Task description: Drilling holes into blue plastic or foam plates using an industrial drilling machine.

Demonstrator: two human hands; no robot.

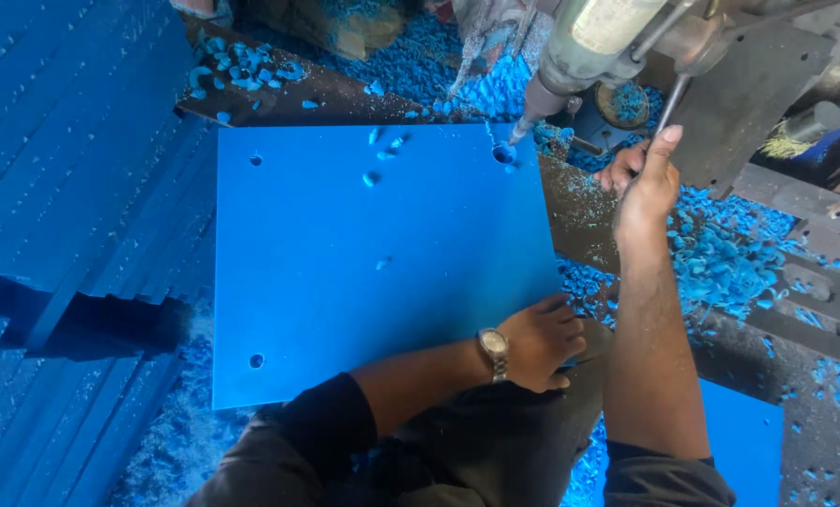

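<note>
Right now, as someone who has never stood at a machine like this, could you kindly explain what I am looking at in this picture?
The single picture comes from a camera worn on the person's head, looking down at their own arms. A large flat blue sheet lies on a metal work table. Above its far right corner hangs a drill head, its bit tip at a hole in the sheet. Three other holes show near the sheet's corners. The left hand, with a wristwatch, presses on the sheet's near right edge. The right hand grips the drill's thin metal lever. Curly blue shavings lie scattered around, and more blue sheets are stacked at the left.
</note>
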